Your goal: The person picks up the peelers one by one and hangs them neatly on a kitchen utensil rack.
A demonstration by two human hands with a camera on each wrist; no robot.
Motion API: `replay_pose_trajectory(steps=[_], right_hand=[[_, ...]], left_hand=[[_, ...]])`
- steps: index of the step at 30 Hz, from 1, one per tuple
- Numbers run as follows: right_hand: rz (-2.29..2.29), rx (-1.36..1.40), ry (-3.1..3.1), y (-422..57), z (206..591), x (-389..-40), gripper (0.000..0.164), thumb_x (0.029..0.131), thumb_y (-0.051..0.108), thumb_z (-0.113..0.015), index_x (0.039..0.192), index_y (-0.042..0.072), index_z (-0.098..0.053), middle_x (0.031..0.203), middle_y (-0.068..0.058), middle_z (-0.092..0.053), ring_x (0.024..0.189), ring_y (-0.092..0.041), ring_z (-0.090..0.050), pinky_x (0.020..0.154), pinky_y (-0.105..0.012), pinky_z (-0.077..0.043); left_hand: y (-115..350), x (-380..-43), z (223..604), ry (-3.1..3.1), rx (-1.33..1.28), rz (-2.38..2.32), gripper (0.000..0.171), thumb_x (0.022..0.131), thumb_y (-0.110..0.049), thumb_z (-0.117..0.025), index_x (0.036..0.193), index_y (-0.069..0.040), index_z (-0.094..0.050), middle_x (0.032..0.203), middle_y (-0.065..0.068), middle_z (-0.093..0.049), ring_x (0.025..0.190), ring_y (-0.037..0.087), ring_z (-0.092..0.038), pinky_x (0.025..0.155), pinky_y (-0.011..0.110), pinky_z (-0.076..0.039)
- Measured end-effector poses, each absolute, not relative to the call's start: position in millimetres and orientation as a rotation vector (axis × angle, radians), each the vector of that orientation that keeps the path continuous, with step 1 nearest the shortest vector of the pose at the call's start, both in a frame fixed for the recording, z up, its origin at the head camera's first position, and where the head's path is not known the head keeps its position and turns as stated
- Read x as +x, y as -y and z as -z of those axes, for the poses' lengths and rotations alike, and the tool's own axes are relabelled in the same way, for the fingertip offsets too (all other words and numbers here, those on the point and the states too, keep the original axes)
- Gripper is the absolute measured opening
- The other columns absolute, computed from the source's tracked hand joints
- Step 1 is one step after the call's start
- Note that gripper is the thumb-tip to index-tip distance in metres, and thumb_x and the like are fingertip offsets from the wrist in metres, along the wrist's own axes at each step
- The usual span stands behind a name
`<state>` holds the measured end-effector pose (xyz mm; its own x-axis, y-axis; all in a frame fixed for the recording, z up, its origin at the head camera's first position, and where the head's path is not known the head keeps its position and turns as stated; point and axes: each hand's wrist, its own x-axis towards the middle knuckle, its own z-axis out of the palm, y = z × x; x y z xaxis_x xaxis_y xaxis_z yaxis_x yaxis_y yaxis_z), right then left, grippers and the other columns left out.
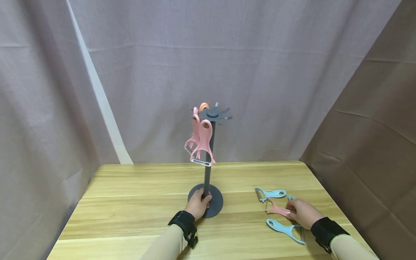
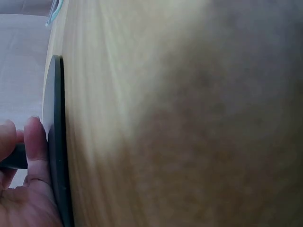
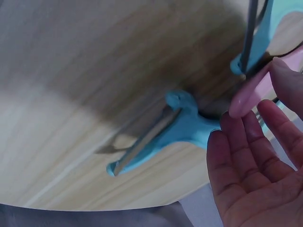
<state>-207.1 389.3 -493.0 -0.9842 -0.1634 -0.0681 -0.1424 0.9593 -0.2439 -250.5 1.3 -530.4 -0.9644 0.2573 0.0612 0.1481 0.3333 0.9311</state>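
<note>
A dark grey stand [image 1: 208, 173] with a round base [image 1: 217, 202] rises from the table, topped by a ring of hooks [image 1: 224, 115]. My left hand [image 1: 197, 206] grips its post just above the base. Two pink peelers [image 1: 204, 137] and an orange-handled one [image 1: 203, 106], mostly hidden, hang from the left hooks. At the right, my right hand [image 1: 303, 213] pinches the handle of another pink peeler [image 1: 276, 208] between thumb and fingers; its handle end [image 3: 248, 97] shows in the right wrist view. Blue peelers lie around it: one behind [image 1: 274, 194], one in front [image 1: 281, 227].
A third blue peeler [image 3: 187, 127] lies beside the right hand, mostly hidden in the head view. The wood-grain table [image 1: 130, 202] meets a grey curtain [image 1: 156, 90] at the back and a brown cloth [image 1: 373, 144] at the right.
</note>
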Motion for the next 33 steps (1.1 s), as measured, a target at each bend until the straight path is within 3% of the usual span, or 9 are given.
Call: replay_pose_trajectory(steps=[10, 33], right_hand=[[0.349, -0.200, -3.029, -392.0, 503.5, -201.7, 0.022, 0.071, 0.016, -0.075, 0.085, 0.009, -0.060, 0.068, 0.003, -0.046, 0.061, -0.013, -0.041, 0.055, -0.030, -0.035], [0.354, -0.202, -3.016, -390.1, 501.0, -207.0, 0.024, 0.070, 0.017, -0.075, 0.087, 0.007, -0.061, 0.070, 0.002, -0.049, 0.064, -0.012, -0.045, 0.057, -0.032, -0.039]], left_hand=[[-4.5, -252.6, 525.7, -2.519, 0.393, -1.656, 0.008, 0.092, -0.015, -0.049, 0.094, -0.007, -0.053, 0.070, 0.002, -0.052, 0.058, 0.010, -0.052, 0.054, 0.025, -0.044], [-2.7, -253.9, 535.1, -2.474, 0.387, -1.712, 0.007, 0.092, -0.014, -0.049, 0.091, -0.008, -0.053, 0.068, 0.000, -0.051, 0.057, 0.011, -0.051, 0.052, 0.026, -0.044]])
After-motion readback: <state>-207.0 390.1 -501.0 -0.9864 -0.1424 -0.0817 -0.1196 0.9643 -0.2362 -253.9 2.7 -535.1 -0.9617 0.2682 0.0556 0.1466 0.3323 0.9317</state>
